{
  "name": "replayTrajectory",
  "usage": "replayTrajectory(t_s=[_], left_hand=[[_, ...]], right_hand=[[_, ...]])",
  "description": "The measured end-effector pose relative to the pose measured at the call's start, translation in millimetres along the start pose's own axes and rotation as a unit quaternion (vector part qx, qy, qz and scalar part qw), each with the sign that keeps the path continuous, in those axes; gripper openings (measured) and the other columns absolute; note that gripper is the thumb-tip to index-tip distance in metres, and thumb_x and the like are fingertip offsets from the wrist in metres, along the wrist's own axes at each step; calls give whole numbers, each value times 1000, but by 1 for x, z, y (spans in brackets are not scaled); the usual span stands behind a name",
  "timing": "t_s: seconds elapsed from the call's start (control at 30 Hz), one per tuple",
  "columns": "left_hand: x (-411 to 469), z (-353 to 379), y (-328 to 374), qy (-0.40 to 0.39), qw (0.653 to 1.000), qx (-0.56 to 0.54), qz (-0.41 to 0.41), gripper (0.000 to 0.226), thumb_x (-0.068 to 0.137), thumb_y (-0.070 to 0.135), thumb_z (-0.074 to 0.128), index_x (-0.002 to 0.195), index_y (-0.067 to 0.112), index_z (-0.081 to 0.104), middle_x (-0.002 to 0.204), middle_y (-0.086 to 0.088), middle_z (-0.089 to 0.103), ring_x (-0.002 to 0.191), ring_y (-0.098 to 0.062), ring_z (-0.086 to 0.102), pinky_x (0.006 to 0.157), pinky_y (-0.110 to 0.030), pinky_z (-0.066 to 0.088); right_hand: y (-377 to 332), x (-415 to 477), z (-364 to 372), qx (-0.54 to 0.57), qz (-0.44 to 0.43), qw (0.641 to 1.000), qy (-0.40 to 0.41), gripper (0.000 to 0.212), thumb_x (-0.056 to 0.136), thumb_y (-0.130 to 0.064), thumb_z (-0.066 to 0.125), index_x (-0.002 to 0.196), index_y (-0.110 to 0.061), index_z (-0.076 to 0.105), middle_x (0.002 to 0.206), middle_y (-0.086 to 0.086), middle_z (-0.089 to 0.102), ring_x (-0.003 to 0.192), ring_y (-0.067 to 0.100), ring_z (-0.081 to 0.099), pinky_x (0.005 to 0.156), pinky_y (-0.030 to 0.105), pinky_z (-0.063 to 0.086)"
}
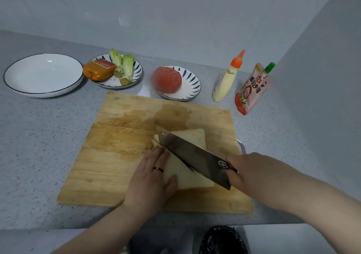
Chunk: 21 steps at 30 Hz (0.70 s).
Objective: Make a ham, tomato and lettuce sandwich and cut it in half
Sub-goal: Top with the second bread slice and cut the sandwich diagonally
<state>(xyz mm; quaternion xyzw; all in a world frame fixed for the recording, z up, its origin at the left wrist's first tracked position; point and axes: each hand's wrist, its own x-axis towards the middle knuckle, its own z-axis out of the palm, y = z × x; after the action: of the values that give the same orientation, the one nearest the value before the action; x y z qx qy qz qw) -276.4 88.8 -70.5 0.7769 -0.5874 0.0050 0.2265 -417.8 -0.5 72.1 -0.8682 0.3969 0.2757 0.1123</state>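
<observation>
A white-bread sandwich [195,136] lies on the wooden cutting board [117,152]. A wide cleaver [193,156] rests diagonally across the sandwich, its blade down in the bread. My right hand [246,169] grips the cleaver's handle at the near right. My left hand [152,175] lies on the near-left half of the sandwich, fingers straight along the blade and thumb against the bread's near edge. The filling is hidden between the slices.
Along the wall stand an empty white plate [44,75], a patterned plate [136,76] with a ham sausage [98,70] and lettuce stumps [125,66], a plate [192,89] with a cut tomato [167,80], a mayonnaise bottle [226,80] and a ketchup pouch [252,89]. A black-lined bin [222,240] sits below the counter edge.
</observation>
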Motion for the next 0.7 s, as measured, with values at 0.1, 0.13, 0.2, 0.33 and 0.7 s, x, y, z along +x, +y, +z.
replayTrajectory(t_s=[0.1, 0.13, 0.2, 0.33, 0.7], left_hand=[[-1, 3, -1, 6, 1000, -12, -2, 57, 56, 24, 80, 102, -5, 64, 104, -22, 66, 94, -37, 65, 72, -52, 50], [-1, 3, -1, 10, 1000, -10, 0, 56, 56, 24, 79, 101, -6, 64, 103, -22, 66, 94, -37, 65, 72, -52, 50], [-1, 4, -1, 12, 1000, -17, 0, 58, 54, 20, 84, 102, -6, 64, 104, -23, 66, 95, -38, 64, 73, -53, 49], [0, 6, -1, 13, 1000, -18, 1, 62, 50, 21, 87, 101, -5, 64, 103, -22, 66, 93, -37, 65, 73, -51, 50], [0, 7, 0, 17, 999, -40, -3, 66, 42, 14, 90, 101, -5, 65, 102, -21, 66, 91, -38, 65, 74, -49, 49]], right_hand=[[4, -3, 10, -6, 6, 1000, 9, 30, 97, -30, 28, 67, -26, 25, 63, -9, 33, 52, 3, 31, 46, 18, 23], [6, -2, 16, -7, 7, 1000, 13, 24, 97, -31, 27, 74, -25, 28, 64, -9, 32, 52, 3, 30, 46, 18, 22], [7, -2, 25, -9, 12, 1000, 15, 16, 97, -32, 27, 81, -27, 28, 64, -8, 29, 52, 3, 27, 45, 18, 20], [5, 2, 42, 10, 3, 1000, 20, 19, 97, -32, 26, 78, -30, 25, 64, -9, 26, 52, 4, 24, 47, 18, 19], [0, 20, 52, 51, -2, 998, 36, 26, 97, -30, 27, 72, -29, 23, 63, -9, 29, 52, 2, 26, 47, 18, 21]])
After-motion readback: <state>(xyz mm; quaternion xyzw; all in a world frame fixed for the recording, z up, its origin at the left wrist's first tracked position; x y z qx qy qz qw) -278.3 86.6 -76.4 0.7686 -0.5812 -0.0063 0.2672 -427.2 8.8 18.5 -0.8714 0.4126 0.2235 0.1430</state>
